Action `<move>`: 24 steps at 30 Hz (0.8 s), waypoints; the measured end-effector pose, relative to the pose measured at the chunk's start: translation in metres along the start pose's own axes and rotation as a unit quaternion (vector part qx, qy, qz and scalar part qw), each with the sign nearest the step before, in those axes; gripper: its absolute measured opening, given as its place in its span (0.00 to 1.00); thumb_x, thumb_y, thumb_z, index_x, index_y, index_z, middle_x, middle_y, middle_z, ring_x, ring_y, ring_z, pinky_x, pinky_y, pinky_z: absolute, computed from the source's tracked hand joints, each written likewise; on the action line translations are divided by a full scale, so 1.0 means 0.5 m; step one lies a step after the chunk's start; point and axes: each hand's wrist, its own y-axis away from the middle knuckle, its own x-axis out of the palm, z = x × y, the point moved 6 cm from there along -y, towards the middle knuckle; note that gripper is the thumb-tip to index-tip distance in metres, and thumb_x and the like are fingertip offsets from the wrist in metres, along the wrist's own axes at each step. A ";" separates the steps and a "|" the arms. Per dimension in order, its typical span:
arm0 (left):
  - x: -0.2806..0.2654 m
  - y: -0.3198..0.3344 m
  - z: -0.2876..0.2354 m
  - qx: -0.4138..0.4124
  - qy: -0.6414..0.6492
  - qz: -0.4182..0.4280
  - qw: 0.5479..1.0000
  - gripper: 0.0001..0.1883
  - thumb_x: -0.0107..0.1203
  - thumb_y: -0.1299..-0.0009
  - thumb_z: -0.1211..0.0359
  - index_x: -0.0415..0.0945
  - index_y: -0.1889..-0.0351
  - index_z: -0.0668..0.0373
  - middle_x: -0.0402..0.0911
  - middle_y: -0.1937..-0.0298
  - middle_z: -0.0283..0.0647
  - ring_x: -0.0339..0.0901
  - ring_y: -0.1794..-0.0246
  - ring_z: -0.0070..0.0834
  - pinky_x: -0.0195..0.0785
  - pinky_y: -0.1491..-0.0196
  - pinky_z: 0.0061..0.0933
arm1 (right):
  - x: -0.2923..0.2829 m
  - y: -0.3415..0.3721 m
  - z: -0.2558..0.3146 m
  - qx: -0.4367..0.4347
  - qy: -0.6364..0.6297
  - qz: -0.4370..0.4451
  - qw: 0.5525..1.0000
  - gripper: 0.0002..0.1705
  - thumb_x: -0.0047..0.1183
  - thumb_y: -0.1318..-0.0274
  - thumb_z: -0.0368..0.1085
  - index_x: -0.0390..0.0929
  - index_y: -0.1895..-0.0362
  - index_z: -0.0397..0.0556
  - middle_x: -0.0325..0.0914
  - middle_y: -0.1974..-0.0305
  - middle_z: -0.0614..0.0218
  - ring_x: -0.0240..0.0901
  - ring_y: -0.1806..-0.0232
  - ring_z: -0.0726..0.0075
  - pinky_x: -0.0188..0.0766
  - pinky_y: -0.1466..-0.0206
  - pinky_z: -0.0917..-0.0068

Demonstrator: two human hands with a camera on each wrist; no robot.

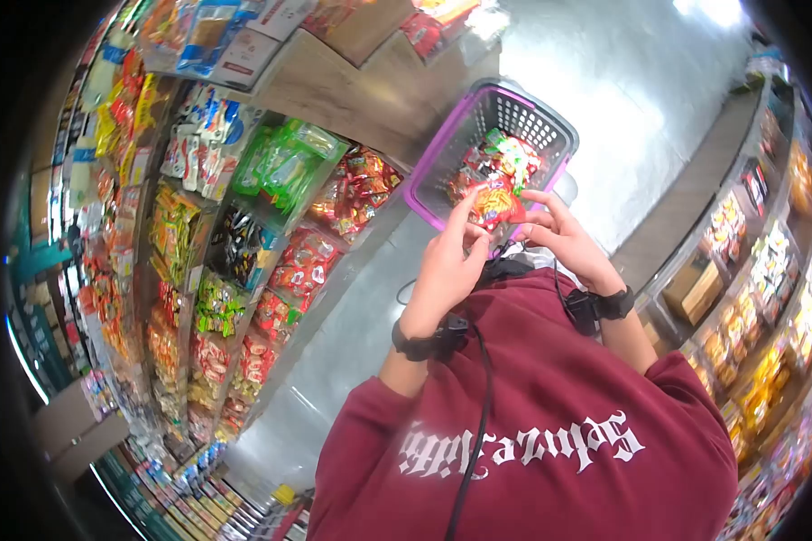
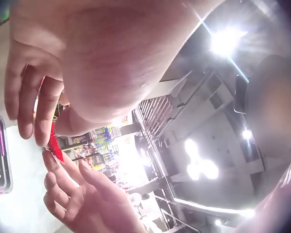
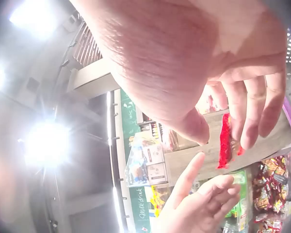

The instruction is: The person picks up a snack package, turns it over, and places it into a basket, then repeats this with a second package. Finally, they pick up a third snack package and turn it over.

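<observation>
A red snack packet (image 1: 498, 206) is held flat between both hands at the near end of a black-and-purple basket (image 1: 409, 191). The left hand (image 1: 451, 263) grips its left edge, and the right hand (image 1: 568, 243) its right edge. In the left wrist view the packet (image 2: 55, 145) shows edge-on between the left hand (image 2: 82, 63) above and the right hand (image 2: 89, 199) below. Seen from the right wrist, the packet (image 3: 225, 141) lies against the fingers of the right hand (image 3: 184, 63); the left hand (image 3: 199, 199) is below. More colourful packets (image 1: 514, 158) lie inside the basket.
Shelves of bagged sweets (image 1: 284, 171) stand to the left, with a wooden ledge (image 1: 352, 95) above them. Another curved row of stocked shelves (image 1: 740, 261) runs along the right. Shiny grey floor (image 1: 622, 117) stretches beyond the basket.
</observation>
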 end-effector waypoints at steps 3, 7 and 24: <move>-0.007 -0.013 -0.007 0.016 -0.033 -0.041 0.998 0.31 0.58 0.24 0.69 0.64 0.23 0.55 0.85 0.57 0.39 0.84 0.55 0.27 0.75 0.48 0.32 | -0.039 -0.020 0.030 -0.013 0.021 0.003 1.000 0.26 0.54 0.27 0.36 0.67 0.29 0.51 0.81 0.41 0.65 0.77 0.45 0.75 0.72 0.40 0.70; -0.021 -0.005 -0.008 0.010 -0.050 -0.073 0.996 0.26 0.58 0.24 0.66 0.70 0.28 0.57 0.86 0.56 0.40 0.85 0.53 0.29 0.76 0.47 0.34 | -0.066 -0.039 0.059 -0.015 0.058 0.046 0.997 0.20 0.53 0.26 0.37 0.73 0.35 0.50 0.81 0.42 0.66 0.76 0.44 0.76 0.72 0.39 0.71; -0.124 0.149 0.110 -0.032 0.004 -0.104 0.994 0.19 0.57 0.23 0.66 0.76 0.35 0.57 0.87 0.54 0.41 0.85 0.52 0.32 0.76 0.47 0.34 | 0.044 -0.044 -0.053 0.055 0.091 0.061 0.992 0.14 0.55 0.26 0.37 0.77 0.41 0.48 0.83 0.50 0.72 0.77 0.49 0.78 0.73 0.43 0.75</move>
